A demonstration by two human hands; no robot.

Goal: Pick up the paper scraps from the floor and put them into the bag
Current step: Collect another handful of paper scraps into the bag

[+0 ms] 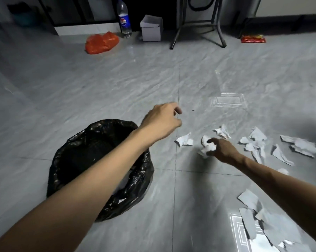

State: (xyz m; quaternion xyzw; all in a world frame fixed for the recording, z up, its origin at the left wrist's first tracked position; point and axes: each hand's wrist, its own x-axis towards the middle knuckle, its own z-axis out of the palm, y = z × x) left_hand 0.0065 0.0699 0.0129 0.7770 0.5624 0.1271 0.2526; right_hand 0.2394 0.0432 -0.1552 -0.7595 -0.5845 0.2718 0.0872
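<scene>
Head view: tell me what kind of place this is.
Probably a room in a home or small office. Grey tiled floor, a soda bottle and white box by the wall, metal table legs, torn paper scraps near a black bag.

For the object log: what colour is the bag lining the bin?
Black and glossy bag, clearest in the head view.

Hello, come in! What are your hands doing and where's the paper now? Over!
Right hand closing its grip on a crumpled scrap. Left hand empty, loosely curled, beside the black bag. More scraps on the floor. Nothing in the way.
</scene>
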